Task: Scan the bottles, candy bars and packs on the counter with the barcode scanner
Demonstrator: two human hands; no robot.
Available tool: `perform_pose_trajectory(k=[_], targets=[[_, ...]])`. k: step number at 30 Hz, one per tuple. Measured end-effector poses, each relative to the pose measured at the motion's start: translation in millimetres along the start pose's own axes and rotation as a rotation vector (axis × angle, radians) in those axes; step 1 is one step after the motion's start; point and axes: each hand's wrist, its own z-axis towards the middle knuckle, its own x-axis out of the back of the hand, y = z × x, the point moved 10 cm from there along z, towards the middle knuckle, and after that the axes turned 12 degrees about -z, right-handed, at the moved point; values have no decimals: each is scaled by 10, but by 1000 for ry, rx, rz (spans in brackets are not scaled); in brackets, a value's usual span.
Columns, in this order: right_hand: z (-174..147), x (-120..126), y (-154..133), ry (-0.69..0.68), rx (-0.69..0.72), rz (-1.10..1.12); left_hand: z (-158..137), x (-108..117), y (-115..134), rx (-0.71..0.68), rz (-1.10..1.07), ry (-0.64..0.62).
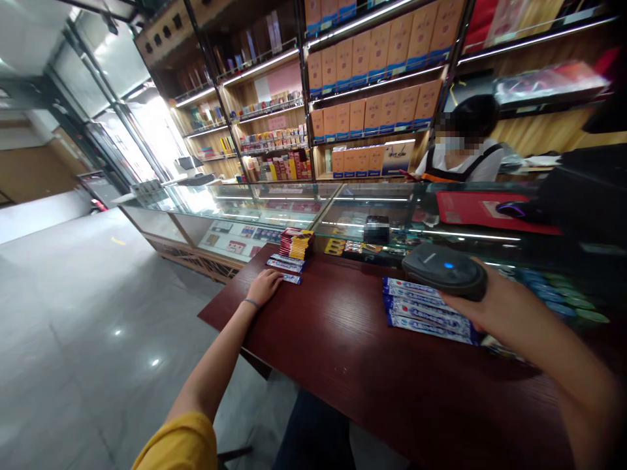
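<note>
My right hand is wrapped round a dark barcode scanner with a blue light on top, held above the table. Below it, several long blue-and-white stick packets lie side by side, partly hidden by the hand. At the table's far left, my left hand has its fingers closed over the end of a similar stick packet. Just beyond that lie more blue-and-white packets. A stack of red-and-yellow packs stands behind them.
The dark red wooden table meets a glass display counter. Behind the counter is a masked person in an apron. Blue and green round items sit at the right. Shelves with orange boxes line the wall.
</note>
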Motion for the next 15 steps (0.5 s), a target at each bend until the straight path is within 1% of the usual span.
perform_pose_trajectory(k=[3,9,15], targets=[[6,-22,11,-22,4,-1,1,-63,-34,46,52,-63],[-8,-32,1,-75,-88,-60,13,-170,-182,166,144,-179],[-1,-19,-25,-52,-58,-75,43,-222,-273,219,143,-226]])
